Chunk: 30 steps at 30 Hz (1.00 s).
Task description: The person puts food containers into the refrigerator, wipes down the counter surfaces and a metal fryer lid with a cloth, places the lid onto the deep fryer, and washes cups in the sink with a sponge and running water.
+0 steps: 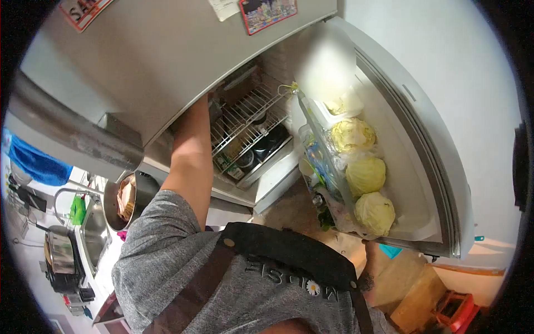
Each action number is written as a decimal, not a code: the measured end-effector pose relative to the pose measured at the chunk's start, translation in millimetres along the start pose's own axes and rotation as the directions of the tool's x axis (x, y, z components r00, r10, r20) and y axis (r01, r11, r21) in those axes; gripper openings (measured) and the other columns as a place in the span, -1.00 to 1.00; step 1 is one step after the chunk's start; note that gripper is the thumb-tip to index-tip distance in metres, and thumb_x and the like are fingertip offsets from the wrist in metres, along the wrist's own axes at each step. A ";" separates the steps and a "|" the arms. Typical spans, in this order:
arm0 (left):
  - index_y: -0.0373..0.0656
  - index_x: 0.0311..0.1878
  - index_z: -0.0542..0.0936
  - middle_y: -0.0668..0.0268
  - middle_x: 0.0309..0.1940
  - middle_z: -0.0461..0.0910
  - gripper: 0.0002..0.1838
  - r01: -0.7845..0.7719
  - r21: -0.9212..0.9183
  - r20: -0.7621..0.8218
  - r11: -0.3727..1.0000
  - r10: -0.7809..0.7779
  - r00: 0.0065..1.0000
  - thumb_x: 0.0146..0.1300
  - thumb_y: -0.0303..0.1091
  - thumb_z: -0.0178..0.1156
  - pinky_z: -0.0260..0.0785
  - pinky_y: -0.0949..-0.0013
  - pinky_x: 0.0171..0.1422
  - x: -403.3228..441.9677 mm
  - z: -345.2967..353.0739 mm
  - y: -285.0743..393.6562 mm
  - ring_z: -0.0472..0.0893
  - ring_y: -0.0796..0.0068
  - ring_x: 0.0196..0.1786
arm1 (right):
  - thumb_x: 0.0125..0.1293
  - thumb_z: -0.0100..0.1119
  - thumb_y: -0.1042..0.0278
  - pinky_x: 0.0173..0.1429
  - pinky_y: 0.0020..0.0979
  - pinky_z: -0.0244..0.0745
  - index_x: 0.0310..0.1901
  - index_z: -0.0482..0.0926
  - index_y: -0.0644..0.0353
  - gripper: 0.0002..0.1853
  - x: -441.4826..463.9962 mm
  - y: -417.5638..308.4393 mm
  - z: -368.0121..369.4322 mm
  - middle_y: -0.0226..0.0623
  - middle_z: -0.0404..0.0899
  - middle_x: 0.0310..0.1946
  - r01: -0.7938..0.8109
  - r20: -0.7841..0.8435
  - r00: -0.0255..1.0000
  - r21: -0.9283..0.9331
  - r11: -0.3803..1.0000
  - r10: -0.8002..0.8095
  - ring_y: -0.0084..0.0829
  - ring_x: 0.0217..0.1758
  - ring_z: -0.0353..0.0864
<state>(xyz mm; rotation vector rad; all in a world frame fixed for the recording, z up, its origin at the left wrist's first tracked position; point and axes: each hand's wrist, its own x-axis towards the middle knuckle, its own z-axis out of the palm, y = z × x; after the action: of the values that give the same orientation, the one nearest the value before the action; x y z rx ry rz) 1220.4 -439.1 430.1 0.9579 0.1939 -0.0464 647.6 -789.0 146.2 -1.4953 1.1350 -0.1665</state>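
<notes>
Left forearm [191, 153] enters the open refrigerator [276, 186], centre of frame; left hand hidden behind the upper door [139, 67], grip unknown. Right hand [370, 249] at the lower edge of the refrigerator door [414, 192], right of centre; mostly obscured, cannot tell whether it grips. Three cabbages [366, 175] lie in a row on that door. Risks: abrupt door swing could dislodge them; unsighted reach could knock items off the wire shelf [243, 123].

Pale gray refrigerator [167, 50], lower door [414, 189] standing open at right, wire racks [242, 122] inside, tilted in view
</notes>
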 end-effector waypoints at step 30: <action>-0.20 0.09 0.39 0.21 0.01 0.37 -0.55 -0.139 0.814 0.313 0.564 -0.225 0.923 0.14 -0.24 0.16 0.22 0.35 0.16 -500.1 -354.7 46.8 0.36 0.37 0.09 | 0.03 0.18 -0.08 0.13 -0.15 0.28 0.11 0.31 0.23 -0.30 -182.4 -12.9 169.7 -0.04 0.41 0.02 0.456 0.419 0.875 -0.551 0.699 -0.241 -0.08 0.07 0.39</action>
<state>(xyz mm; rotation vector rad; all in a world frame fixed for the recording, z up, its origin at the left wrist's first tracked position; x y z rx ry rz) 684.2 -145.7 362.0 1.8863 -0.2128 -0.4099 673.4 -545.5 193.9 -2.2609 0.6360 0.2266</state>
